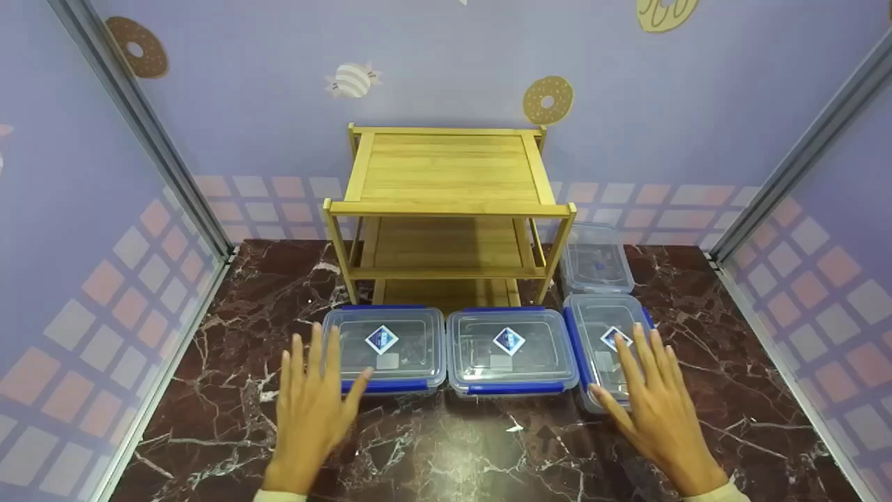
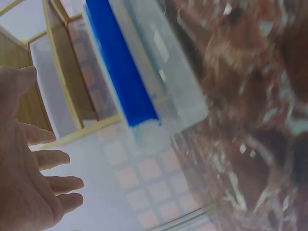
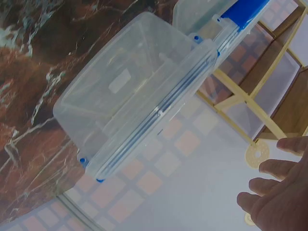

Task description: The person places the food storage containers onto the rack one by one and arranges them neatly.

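Note:
Three clear plastic containers with blue clips stand in a row before a wooden rack: a left container (image 1: pixel 411 335), a middle container (image 1: pixel 543 335) and a right container (image 1: pixel 592 314) turned lengthwise. My left hand (image 1: pixel 310 411), fingers straight and spread, hovers by the left container's near left corner. My right hand (image 1: pixel 658 411) is likewise spread, overlapping the right container in the head view. Neither hand holds anything. In the left wrist view the left hand (image 2: pixel 24 173) is apart from the box and its blue clip (image 2: pixel 122 67). The right wrist view has a container (image 3: pixel 139 77) beyond the right hand (image 3: pixel 284 192).
The wooden rack (image 1: pixel 453 209) has tiered shelves and stands against the patterned back wall (image 1: pixel 446 63). Another clear container (image 1: pixel 596 258) sits behind the right one, beside the rack. Dark marble-patterned tabletop (image 1: pixel 446 453) lies between side walls with metal-edged corners.

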{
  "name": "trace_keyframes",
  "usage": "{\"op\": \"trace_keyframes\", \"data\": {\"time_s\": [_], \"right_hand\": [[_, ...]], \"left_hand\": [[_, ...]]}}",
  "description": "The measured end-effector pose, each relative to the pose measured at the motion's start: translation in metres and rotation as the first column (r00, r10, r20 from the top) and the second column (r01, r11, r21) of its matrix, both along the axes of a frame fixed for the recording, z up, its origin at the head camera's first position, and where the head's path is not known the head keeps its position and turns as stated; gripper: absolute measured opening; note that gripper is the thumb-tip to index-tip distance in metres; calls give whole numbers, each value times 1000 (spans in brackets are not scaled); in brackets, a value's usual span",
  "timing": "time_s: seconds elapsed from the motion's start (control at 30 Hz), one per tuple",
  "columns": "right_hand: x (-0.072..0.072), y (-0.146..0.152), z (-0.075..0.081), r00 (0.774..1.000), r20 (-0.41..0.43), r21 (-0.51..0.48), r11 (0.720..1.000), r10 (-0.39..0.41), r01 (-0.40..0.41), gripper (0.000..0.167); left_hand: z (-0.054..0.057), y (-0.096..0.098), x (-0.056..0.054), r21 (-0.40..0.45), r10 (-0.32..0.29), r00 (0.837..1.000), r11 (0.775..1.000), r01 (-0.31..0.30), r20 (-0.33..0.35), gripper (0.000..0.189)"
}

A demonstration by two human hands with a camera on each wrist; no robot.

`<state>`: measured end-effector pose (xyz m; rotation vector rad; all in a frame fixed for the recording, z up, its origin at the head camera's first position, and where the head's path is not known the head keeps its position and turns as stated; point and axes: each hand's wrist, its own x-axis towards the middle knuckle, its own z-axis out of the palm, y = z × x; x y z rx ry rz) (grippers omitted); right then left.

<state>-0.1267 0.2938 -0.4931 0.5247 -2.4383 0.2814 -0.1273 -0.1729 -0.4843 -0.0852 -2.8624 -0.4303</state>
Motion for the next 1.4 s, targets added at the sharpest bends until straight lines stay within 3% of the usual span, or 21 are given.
{"op": "trace_keyframes", "data": {"time_s": [0.23,0.47,0.7,0.87,1.07,1.3,1.4], "right_hand": [[-4,10,2,999,34,-60,998,-16,18,78],[-11,20,0,994,101,-121,992,-34,46,75],[-18,28,-1,976,202,-190,975,-78,117,80],[-27,35,-3,962,257,-236,959,-95,158,82],[-39,44,-4,914,386,-248,941,-122,230,88],[-52,51,-5,899,430,-294,929,-82,226,91],[-58,55,-5,882,468,-317,921,-55,226,92]], "left_hand": [[21,-13,-15,123,14,999,992,-19,36,85],[32,-17,-34,286,27,993,957,-58,111,90],[34,-11,-59,382,21,994,922,-61,110,97],[37,-8,-82,464,48,991,880,-101,125,99],[35,-9,-107,513,107,985,843,-163,138,94],[28,-9,-124,572,137,985,802,-171,101,85],[26,-9,-129,596,157,983,783,-181,93,83]]}}
